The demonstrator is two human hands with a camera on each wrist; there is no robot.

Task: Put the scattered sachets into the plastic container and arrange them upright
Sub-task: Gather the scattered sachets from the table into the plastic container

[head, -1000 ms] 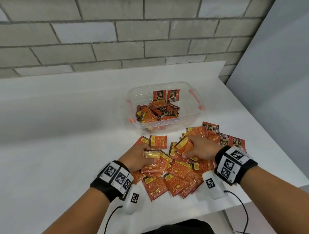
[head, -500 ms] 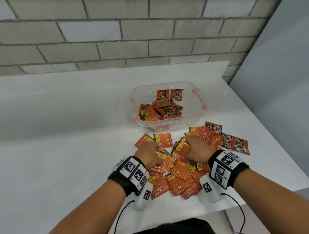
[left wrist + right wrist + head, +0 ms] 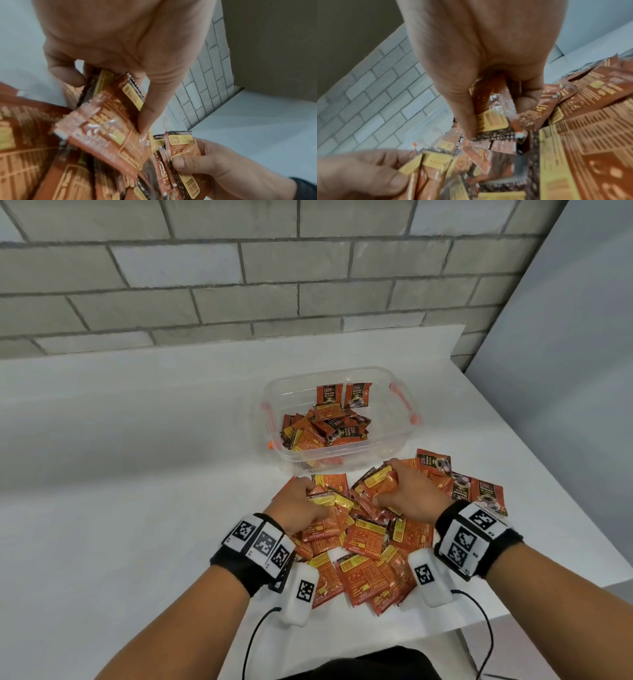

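Left hand [image 3: 301,505] and right hand [image 3: 407,494] each clench a bunch of sachets [image 3: 370,546] from the near tabletop [image 3: 137,474] pile; two stand upright in one container [image 3: 404,436].

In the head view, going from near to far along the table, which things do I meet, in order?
Wrist bands → loose sachet pile → left hand and right hand holding sachets → plastic container → brick wall.

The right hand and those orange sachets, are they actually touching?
Touching. The right wrist view shows the right hand with thumb and fingers pinching a bunch of sachets.
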